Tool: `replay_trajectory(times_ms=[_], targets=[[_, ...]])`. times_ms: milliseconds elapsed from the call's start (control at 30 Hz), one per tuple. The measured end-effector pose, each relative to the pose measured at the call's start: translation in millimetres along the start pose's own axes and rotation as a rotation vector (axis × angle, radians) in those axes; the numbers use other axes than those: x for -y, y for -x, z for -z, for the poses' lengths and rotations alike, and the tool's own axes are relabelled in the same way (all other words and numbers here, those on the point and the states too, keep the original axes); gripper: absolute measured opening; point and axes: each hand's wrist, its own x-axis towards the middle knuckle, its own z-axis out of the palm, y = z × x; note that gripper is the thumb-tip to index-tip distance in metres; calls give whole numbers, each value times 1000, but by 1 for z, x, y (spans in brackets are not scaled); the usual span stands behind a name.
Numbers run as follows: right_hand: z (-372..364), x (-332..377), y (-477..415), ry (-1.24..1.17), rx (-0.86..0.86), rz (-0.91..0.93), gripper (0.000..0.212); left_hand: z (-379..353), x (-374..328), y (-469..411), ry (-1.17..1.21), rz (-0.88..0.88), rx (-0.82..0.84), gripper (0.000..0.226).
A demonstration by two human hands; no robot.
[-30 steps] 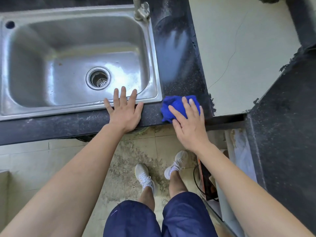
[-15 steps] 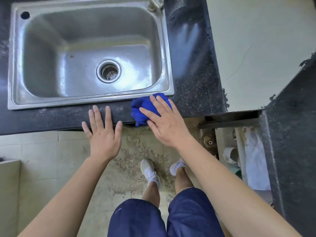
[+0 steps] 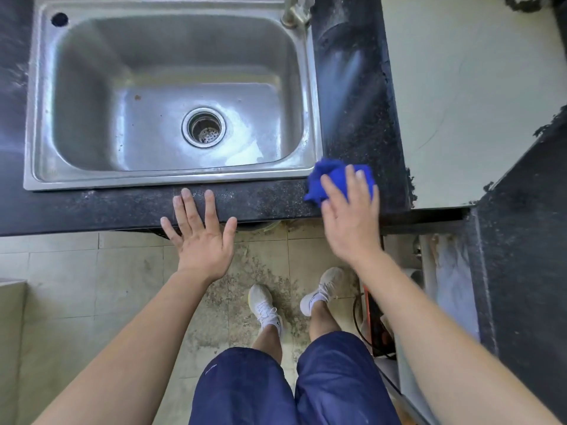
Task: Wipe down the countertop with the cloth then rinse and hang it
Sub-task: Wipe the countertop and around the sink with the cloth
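My right hand (image 3: pixel 349 219) presses flat on the bunched blue cloth (image 3: pixel 334 176), pinning it to the dark table (image 3: pixel 264 200) by the sink's (image 3: pixel 171 179) front right corner so it scrubs. My left hand (image 3: pixel 199 237), spread and empty, braces at the table's edge.

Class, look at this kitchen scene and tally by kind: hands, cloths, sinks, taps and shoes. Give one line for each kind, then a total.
Hands: 2, the left hand and the right hand
Cloths: 1, the blue cloth
Sinks: 1, the steel sink
Taps: 1, the tap
Shoes: 2, the left shoe and the right shoe
Total: 7
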Motion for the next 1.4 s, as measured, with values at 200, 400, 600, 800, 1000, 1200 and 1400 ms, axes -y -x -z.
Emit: replay_trajectory(times_ms=[200, 400, 600, 800, 1000, 1200, 1400], targets=[[-13, 49, 11, 8, 122, 245, 50, 7, -3, 2, 14, 8, 38, 74], [-11, 51, 9, 64, 145, 269, 52, 17, 27, 16, 44, -61, -100, 72], [-32, 141, -1, 46, 176, 500, 52, 42, 98, 13, 41, 124, -211, 66], [-66, 226, -7, 15, 132, 637, 52, 50, 128, 7, 24, 236, -252, 62], [-48, 146, -9, 25, 104, 625, 51, 36, 107, 0, 108, 308, -210, 69], [-18, 62, -2, 21, 111, 384, 51, 39, 108, 2, 118, 301, -202, 70], [-41, 158, 14, -15, 103, 254, 51, 52, 110, 3, 96, 313, -150, 67]])
